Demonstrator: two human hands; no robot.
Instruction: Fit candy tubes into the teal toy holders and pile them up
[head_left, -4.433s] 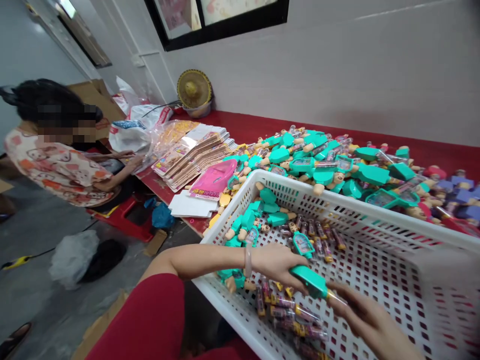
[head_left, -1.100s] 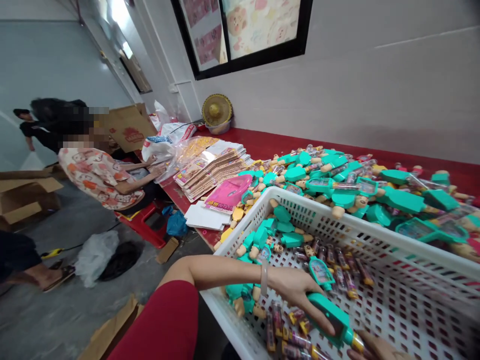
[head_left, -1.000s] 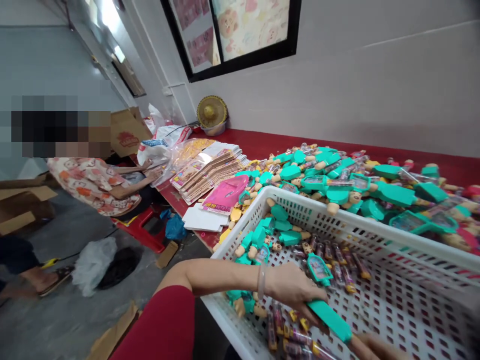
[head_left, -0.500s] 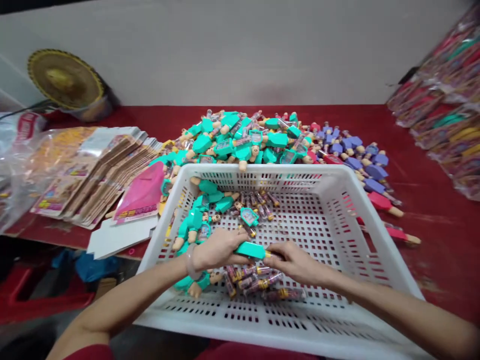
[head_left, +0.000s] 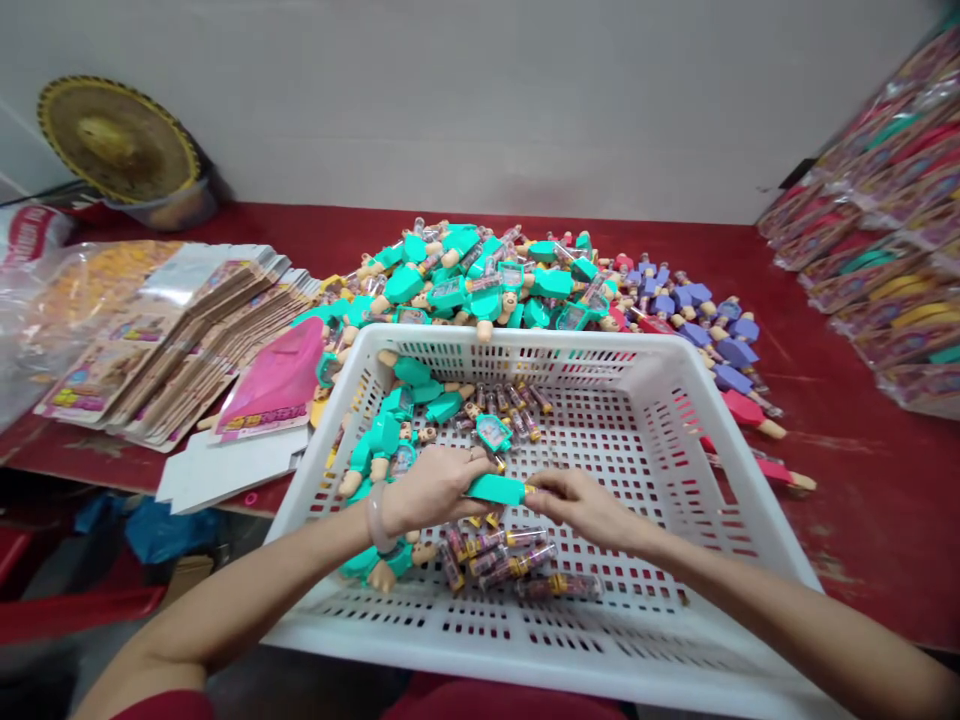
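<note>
At the far left, a round, yellow-rimmed hat [head_left: 116, 140] leans above a clear tub [head_left: 172, 208], with a transparent bag [head_left: 94, 290] of yellow pieces in front. Next come a fanned stack of printed cards [head_left: 187, 340], a pink sheet [head_left: 276, 365] and, beneath its lower edge, white cards [head_left: 229, 470], all on a red table [head_left: 847, 480]. A white perforated basket [head_left: 622, 665] occupies the centre; turquoise toys [head_left: 384, 435] with tan ends lie along its left side. The left hand [head_left: 435, 490], a pale bangle [head_left: 380, 518] at its wrist, grips the left end of a turquoise piece [head_left: 496, 489], held raised over the basket. Small clear tubes [head_left: 517, 560] with yellow bands lie below the hands, and more lie toward the rear wall. Behind the basket rises a heap of turquoise toys [head_left: 480, 275]. The right hand [head_left: 585, 505] has its thumb and fingers closed on the right end of the same piece; the exact contact is partly hidden. Farther right lie purple toys [head_left: 735, 352], red toys [head_left: 744, 408] nearer the viewer, and, at the edge, stacked clear packets [head_left: 892, 240].
</note>
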